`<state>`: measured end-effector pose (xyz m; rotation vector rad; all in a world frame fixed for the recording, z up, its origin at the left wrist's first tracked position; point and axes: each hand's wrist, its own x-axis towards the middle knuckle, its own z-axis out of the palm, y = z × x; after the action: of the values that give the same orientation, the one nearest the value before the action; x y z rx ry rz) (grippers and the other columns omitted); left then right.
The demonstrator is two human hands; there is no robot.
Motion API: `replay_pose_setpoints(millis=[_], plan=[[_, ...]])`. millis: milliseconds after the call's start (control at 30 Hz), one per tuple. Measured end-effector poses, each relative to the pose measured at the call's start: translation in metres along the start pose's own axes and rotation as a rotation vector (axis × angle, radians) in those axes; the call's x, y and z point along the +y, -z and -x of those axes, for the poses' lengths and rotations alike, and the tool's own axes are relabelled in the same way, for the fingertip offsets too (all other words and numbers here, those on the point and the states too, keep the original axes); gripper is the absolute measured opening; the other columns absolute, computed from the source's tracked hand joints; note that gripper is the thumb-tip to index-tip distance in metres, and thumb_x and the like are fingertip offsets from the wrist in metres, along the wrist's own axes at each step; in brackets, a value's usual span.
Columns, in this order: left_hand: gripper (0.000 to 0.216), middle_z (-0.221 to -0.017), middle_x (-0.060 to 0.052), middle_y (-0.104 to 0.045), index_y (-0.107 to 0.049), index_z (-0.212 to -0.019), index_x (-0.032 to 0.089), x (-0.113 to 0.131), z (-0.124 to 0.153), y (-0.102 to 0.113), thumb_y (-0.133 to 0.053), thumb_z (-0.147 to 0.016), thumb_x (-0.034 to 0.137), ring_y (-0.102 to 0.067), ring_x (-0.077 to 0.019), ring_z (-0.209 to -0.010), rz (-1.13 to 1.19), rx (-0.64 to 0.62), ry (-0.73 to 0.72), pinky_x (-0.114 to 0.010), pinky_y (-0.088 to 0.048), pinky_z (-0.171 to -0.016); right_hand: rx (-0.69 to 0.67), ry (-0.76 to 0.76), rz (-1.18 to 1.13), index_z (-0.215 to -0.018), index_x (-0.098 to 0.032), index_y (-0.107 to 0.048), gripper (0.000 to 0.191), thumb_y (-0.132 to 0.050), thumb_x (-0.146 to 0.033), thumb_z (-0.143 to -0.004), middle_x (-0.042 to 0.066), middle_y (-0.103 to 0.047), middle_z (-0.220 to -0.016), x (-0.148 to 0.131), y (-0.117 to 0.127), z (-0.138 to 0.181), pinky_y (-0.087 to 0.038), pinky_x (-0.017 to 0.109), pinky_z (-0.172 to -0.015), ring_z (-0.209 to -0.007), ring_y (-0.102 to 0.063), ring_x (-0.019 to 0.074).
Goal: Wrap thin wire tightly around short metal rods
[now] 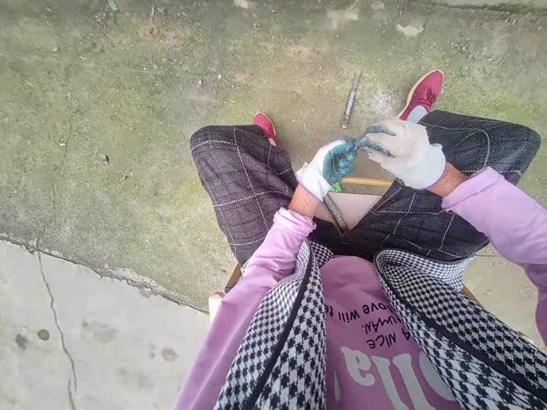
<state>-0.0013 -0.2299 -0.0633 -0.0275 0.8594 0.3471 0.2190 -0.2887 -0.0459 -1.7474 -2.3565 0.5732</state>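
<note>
My left hand (333, 165) wears a white glove with a dark blue-green coated palm and fingers. Its fingers are closed together, the tips meeting those of my right hand. My right hand (410, 152), in a matching glove with its pale back upward, has its dark fingertips pressed together in a pinch. Whatever is between the two sets of fingertips is hidden or too small to name. Just below my left wrist, a dark rough-surfaced rod (335, 212) rests on a pale flat surface (361, 205) between my thighs. A small green patch (336, 187) shows beside my left hand.
On the mossy concrete ground (115, 118) lies a rusty, partly grey rod (351, 99), near white powder (382, 104). My red shoes (426, 91) stand on either side. A wooden bar (366, 182) edges the pale surface. Paler concrete (13, 333) lies at lower left.
</note>
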Motion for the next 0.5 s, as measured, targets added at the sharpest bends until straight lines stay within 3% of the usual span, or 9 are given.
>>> replay_pose_setpoints(millis=[167, 300, 400, 500], plan=[[0.034, -0.068, 0.009, -0.049, -0.055, -0.087, 0.024, -0.0017, -0.0005, 0.0013, -0.079, -0.109, 0.012, -0.041, -0.0077, -0.047, -0.004, 0.019, 0.004, -0.018, -0.030, -0.048, -0.016, -0.001, -0.054, -0.142, -0.033, -0.097, 0.040, -0.065, -0.035, -0.118, 0.018, -0.091, -0.139, 0.0004, 0.0020, -0.0057, -0.070, 0.068, -0.107, -0.129, -0.085, 0.0491], [0.030, -0.070, 0.007, -0.061, -0.061, -0.087, 0.022, -0.0031, 0.0005, 0.0023, -0.084, -0.104, 0.010, -0.050, -0.0079, -0.050, -0.133, 0.031, -0.045, -0.019, -0.038, -0.055, -0.048, 0.021, -0.066, -0.145, -0.033, -0.096, 0.043, -0.062, -0.040, -0.120, 0.019, -0.092, -0.137, 0.0040, 0.0057, -0.0070, -0.069, 0.068, -0.107, -0.129, -0.085, 0.0496], [0.026, -0.074, 0.003, -0.071, -0.067, -0.087, 0.019, -0.0030, 0.0048, -0.0012, -0.081, -0.105, 0.006, -0.057, -0.0080, -0.057, -0.303, 0.043, -0.144, -0.019, -0.042, -0.061, -0.073, -0.003, -0.045, -0.143, -0.029, -0.094, 0.042, -0.060, -0.041, -0.121, 0.020, -0.091, -0.138, 0.0051, 0.0048, -0.0075, -0.069, 0.065, -0.110, -0.127, -0.085, 0.0480], [0.029, -0.071, 0.004, -0.070, -0.069, -0.084, 0.019, -0.0050, 0.0079, -0.0046, -0.081, -0.104, 0.002, -0.053, -0.0081, -0.060, -0.537, 0.090, -0.282, -0.021, -0.040, -0.062, -0.080, -0.103, -0.041, -0.133, -0.025, -0.089, 0.031, -0.065, -0.040, -0.120, 0.022, -0.090, -0.141, 0.0024, -0.0002, -0.0091, -0.067, 0.064, -0.115, -0.129, -0.085, 0.0471]])
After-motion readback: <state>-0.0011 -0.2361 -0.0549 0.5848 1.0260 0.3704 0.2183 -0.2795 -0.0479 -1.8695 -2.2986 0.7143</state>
